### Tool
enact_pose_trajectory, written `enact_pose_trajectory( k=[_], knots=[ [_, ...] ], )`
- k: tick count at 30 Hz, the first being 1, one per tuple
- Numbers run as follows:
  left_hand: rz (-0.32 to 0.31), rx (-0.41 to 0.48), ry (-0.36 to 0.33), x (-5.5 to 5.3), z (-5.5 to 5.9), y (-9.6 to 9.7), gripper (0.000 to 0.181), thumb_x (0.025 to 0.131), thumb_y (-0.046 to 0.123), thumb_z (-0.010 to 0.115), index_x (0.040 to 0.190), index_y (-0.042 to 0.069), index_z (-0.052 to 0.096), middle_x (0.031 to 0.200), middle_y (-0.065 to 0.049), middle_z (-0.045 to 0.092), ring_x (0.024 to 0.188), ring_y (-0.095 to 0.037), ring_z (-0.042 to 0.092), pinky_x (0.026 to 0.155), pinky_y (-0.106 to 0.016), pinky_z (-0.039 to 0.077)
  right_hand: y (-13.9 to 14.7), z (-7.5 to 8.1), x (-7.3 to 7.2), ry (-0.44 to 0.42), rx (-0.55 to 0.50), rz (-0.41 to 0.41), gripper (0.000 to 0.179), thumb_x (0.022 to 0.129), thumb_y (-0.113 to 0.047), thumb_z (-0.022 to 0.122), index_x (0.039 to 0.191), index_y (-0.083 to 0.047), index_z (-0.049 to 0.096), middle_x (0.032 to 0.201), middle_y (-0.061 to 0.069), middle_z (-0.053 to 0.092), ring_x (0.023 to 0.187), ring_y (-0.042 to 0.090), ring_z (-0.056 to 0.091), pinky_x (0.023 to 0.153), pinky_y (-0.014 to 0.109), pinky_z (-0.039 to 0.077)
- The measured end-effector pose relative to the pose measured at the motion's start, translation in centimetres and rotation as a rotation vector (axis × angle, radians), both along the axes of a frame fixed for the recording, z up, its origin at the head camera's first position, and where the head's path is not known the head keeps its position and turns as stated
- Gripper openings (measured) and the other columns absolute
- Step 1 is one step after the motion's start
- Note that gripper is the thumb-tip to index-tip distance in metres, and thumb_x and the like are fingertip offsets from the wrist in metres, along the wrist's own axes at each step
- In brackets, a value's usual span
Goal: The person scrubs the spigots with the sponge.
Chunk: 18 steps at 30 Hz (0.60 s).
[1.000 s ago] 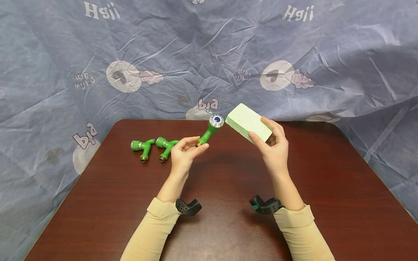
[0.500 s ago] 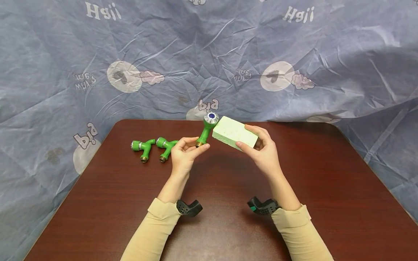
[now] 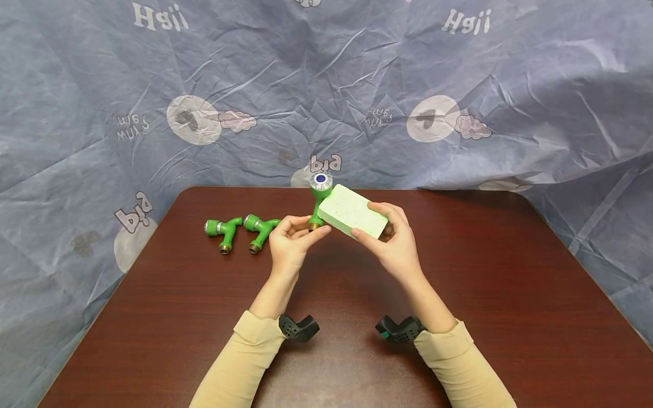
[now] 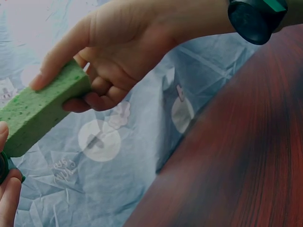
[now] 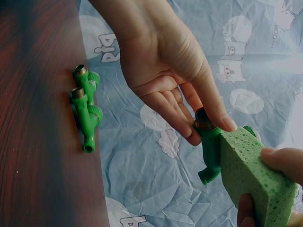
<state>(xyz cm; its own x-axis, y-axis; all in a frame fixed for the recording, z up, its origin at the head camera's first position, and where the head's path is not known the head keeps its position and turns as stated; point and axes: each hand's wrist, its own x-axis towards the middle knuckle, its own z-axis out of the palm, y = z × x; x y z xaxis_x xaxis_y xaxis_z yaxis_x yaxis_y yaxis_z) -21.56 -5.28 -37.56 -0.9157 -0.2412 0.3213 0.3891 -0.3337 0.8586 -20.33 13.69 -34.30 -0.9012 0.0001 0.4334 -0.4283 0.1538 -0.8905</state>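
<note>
A green tap (image 3: 321, 192) with a silver-rimmed, blue-centred knob is pinched at its brass threaded end by my left hand (image 3: 289, 245). My right hand (image 3: 394, 241) grips a light green sponge (image 3: 352, 211) between thumb and fingers. In the right wrist view the sponge (image 5: 248, 170) lies against the side of the tap body (image 5: 211, 151), and the spout points away below. Both things are held up above the table. In the left wrist view most of the tap is cut off at the left edge, while the sponge (image 4: 40, 111) shows its long side.
Two more green taps, one (image 3: 222, 233) at the left and another (image 3: 260, 231) partly behind my left hand, lie on the dark red-brown table (image 3: 336, 340). A wrinkled blue-grey printed cloth (image 3: 285, 73) hangs behind the table. Black bands sit on both wrists.
My right hand has brought the sponge left and down, from beside the knob onto the tap's body. In my left hand the tap has turned from leaning right to nearly upright.
</note>
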Motion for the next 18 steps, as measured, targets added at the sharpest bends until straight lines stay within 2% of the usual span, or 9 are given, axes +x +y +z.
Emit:
enact_pose_trajectory(
  k=[3, 6, 12, 18],
  knots=[
    [0.007, 0.002, -0.006, -0.07, -0.01, -0.1, 0.033, 0.063, -0.012, 0.08, 0.09, 0.0, 0.067, 0.079, -0.003, 0.068, 0.066, -0.013, 0.067, 0.065, -0.027, 0.057, 0.24, 0.12, -0.11, 0.023, -0.017, -0.053, 0.053, 0.074, -0.003, 0.079, 0.123, -0.002, 0.058, 0.121, 0.006, 0.044, 0.079, 0.017, 0.057, 0.065, 0.017, 0.052],
    [0.015, 0.003, -0.012, -0.12, -0.05, -0.14, 0.033, 0.062, -0.012, 0.081, 0.091, -0.002, 0.067, 0.078, -0.002, 0.068, 0.065, -0.012, 0.067, 0.064, -0.025, 0.057, 0.42, 0.29, -0.18, 0.043, -0.06, -0.084, 0.052, 0.073, 0.001, 0.079, 0.121, -0.001, 0.059, 0.118, 0.005, 0.046, 0.078, 0.016, 0.058, 0.064, 0.016, 0.052],
    [0.002, 0.01, 0.011, -0.04, -0.13, 0.03, 0.034, 0.062, -0.014, 0.079, 0.093, -0.006, 0.065, 0.08, -0.004, 0.068, 0.066, -0.013, 0.067, 0.065, -0.027, 0.058, -0.05, 0.18, 0.04, -0.024, -0.061, 0.004, 0.052, 0.074, 0.0, 0.077, 0.122, 0.001, 0.057, 0.117, 0.009, 0.045, 0.077, 0.013, 0.06, 0.065, 0.019, 0.054],
    [0.034, -0.009, 0.028, 0.02, 0.03, 0.03, 0.033, 0.063, -0.013, 0.08, 0.091, -0.002, 0.067, 0.08, -0.004, 0.068, 0.066, -0.013, 0.067, 0.065, -0.028, 0.058, 0.21, 0.29, 0.06, -0.084, -0.042, 0.1, 0.053, 0.075, 0.004, 0.076, 0.123, 0.002, 0.053, 0.121, 0.01, 0.042, 0.076, 0.012, 0.06, 0.065, 0.022, 0.056]
  ],
)
